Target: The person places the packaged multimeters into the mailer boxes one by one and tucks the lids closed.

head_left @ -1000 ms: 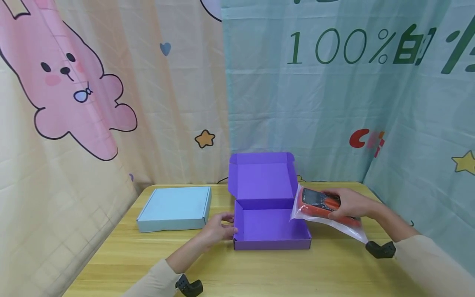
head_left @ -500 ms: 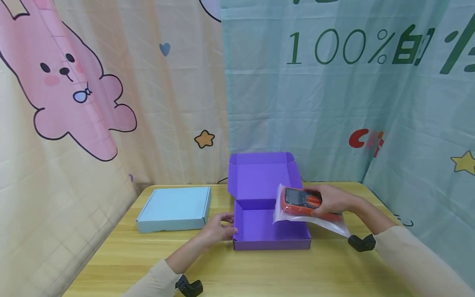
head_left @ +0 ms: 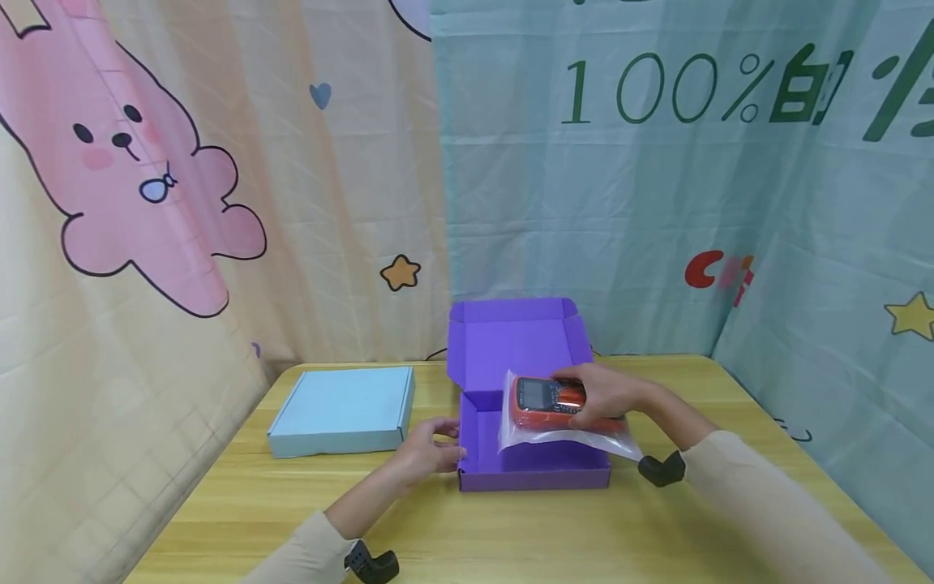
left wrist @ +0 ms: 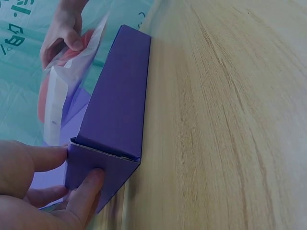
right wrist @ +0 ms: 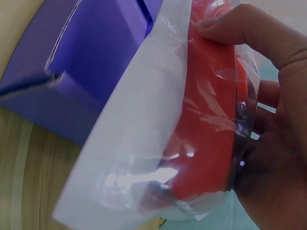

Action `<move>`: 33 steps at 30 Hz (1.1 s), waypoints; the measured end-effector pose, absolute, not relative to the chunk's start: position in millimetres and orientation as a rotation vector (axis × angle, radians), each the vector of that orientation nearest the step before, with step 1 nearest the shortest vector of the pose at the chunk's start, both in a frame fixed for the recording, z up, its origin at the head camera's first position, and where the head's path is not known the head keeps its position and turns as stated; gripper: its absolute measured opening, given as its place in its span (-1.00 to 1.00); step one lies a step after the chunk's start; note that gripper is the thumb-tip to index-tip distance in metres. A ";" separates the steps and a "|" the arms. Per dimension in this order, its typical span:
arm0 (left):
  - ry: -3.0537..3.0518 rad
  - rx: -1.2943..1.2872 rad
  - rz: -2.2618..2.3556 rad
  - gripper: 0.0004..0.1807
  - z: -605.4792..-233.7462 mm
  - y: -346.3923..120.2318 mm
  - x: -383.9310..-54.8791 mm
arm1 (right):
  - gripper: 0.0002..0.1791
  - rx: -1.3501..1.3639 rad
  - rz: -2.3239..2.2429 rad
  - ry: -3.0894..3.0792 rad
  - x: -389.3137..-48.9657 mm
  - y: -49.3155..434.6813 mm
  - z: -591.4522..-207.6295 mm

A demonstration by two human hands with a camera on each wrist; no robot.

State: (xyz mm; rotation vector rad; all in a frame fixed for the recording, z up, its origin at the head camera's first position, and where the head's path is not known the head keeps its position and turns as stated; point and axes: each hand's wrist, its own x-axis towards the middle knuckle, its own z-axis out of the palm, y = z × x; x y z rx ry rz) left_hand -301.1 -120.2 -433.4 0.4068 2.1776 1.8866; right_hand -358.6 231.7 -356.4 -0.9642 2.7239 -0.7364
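Note:
My right hand grips a red and black multimeter in a clear plastic bag, thumb on the near side and fingers around the far side. It hangs tilted over an open purple box, overlapping the box's right part in the head view. The lid stands raised at the back. My left hand holds the box by its left wall, the thumb and fingers at a front corner in the left wrist view. Part of the box's inside is hidden behind the bag.
A closed light blue box lies on the wooden table, to the left of the purple one. Printed curtains hang behind the table and along both sides.
My right hand has carried the bagged multimeter leftward, from beside the purple box's right edge to over the box. The left hand has stayed at the box's left wall.

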 end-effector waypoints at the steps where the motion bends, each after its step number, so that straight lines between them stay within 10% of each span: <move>1: 2.178 0.408 1.887 -0.34 -433.5 -120.3 -301.0 | -0.04 -0.975 -0.733 2.720 -359.5 227.9 -356.8; 33: 2.168 0.400 1.902 -0.35 -432.8 -120.5 -301.0 | -0.04 -1.053 -0.653 2.640 -381.0 175.0 -395.7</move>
